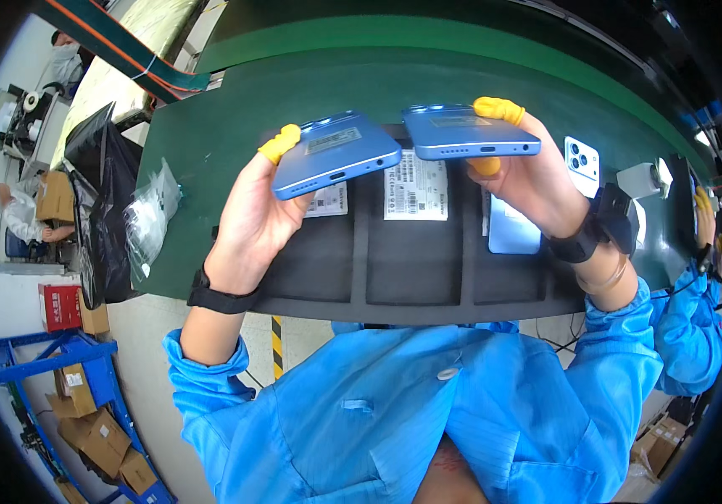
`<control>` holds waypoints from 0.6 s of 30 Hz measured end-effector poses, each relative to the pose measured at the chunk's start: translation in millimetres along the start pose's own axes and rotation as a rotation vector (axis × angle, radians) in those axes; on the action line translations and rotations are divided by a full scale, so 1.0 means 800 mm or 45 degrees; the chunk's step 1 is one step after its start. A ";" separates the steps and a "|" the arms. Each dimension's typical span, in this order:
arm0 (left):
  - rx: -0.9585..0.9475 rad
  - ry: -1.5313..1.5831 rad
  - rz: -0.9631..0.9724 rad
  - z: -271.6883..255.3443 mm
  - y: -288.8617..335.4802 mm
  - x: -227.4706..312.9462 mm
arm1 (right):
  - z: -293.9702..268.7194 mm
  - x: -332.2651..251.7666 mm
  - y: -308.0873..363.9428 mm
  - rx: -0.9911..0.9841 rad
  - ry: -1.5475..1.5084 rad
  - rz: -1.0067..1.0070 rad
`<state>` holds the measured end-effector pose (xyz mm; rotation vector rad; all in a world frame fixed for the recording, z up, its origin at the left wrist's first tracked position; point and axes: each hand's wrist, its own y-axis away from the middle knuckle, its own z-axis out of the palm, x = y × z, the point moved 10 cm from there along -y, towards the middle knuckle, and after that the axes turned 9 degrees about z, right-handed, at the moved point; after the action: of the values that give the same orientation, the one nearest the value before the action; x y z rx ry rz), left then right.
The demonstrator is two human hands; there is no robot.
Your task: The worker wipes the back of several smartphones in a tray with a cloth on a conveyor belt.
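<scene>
I hold two blue phones up over the black tray (395,277), one in each of my hands. The left phone (336,154) sits in my left hand (252,214), gripped at its left edge, with my yellow-capped thumb (279,144) pressed on its top corner; it tilts so that its port edge faces me and its back, with a pale label, looks upward. The right phone (470,132) is pinched in my right hand (537,181) at its right end, a yellow fingertip cot (500,109) on top and another under it; it lies nearly level, port edge toward me. The two phones are close side by side but apart, a narrow gap between their inner corners. Beneath them the tray has upright slots with ribs between; white labels (416,185) show in the slots behind the phones, and a third blue phone (514,235) lies in a slot just below my right hand. The tray rests on the green tabletop (210,126). A white phone (581,166) with its camera cluster up lies to the right of the tray, and beyond it a white tape roll (640,180). On the left edge of the tabletop lies a clear plastic bag (152,210). Both my wrists wear black straps, and my sleeves are blue. At the far right another person's blue sleeve (690,328) shows.
</scene>
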<state>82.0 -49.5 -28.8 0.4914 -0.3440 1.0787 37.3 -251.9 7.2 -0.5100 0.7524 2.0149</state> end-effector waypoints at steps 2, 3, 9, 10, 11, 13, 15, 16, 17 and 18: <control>-0.114 -0.021 0.018 0.004 0.002 0.001 | -0.007 -0.004 0.004 0.083 0.057 -0.037; -0.116 -0.023 0.017 0.009 0.003 0.001 | -0.013 -0.002 0.005 0.084 0.056 -0.039; -0.164 0.334 -0.293 0.039 0.020 -0.021 | -0.020 0.001 0.030 0.497 -0.098 -0.063; -0.206 0.338 -0.290 0.048 0.022 -0.018 | 0.002 -0.007 0.019 -0.055 -0.051 -0.074; -0.249 0.342 -0.287 0.055 0.023 -0.016 | -0.017 -0.012 0.031 -0.049 -0.049 -0.088; -0.265 0.227 -0.243 0.044 0.027 -0.007 | 0.013 -0.019 0.038 -0.006 -0.044 -0.058; -0.094 -0.172 -0.011 0.012 0.024 0.022 | 0.033 -0.019 0.033 0.148 -0.017 -0.199; -0.214 -0.284 0.071 0.031 0.021 0.025 | 0.019 -0.025 0.033 0.244 0.254 -0.288; -0.335 -0.397 0.155 0.050 0.021 0.027 | 0.002 -0.029 0.032 0.341 0.524 -0.376; -0.339 -0.614 0.291 0.051 0.019 0.035 | 0.012 -0.035 0.037 0.517 1.244 -0.434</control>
<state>79.8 -44.6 22.7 0.4771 -0.9747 1.1061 25.4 -274.5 40.0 -1.2970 1.4846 1.1700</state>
